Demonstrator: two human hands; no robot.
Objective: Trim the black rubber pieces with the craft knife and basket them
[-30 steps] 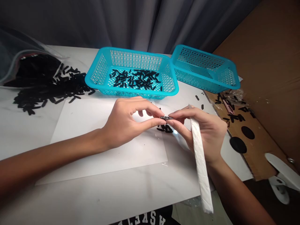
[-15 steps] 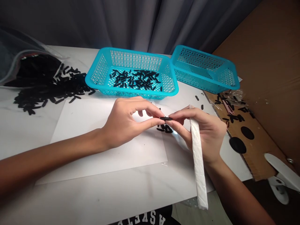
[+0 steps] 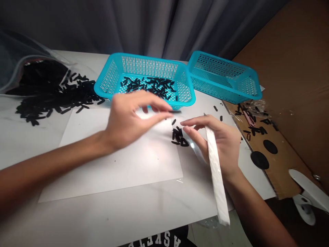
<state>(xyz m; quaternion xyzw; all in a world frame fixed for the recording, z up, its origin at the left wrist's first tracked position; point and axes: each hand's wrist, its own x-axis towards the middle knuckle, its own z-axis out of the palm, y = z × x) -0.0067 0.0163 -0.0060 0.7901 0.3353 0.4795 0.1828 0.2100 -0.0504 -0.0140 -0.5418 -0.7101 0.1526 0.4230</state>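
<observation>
My left hand (image 3: 125,120), slightly blurred, pinches a small elongated black piece (image 3: 177,112) between thumb and forefinger, close to the front rim of a blue perforated basket (image 3: 189,101). Similar black pieces lie in a layer inside that basket. My right hand (image 3: 222,144) has thumb and forefinger apart, while a long white-wrapped stick (image 3: 217,181) with a thin tip is tucked in its grip. Left of its fingertips sits a small group of black pieces (image 3: 177,133), at the edge of a white sheet (image 3: 115,175).
A second blue basket (image 3: 213,85) stands at the back right. At left, a clear bag (image 3: 15,73) lies beside a heap of black pieces (image 3: 56,99). Cardboard (image 3: 280,175) on the right bears two black discs (image 3: 260,160) and scraps.
My hands have parted. The left hand has moved up and left toward the basket with the black piece, and the right thumb and forefinger have let go of it.
</observation>
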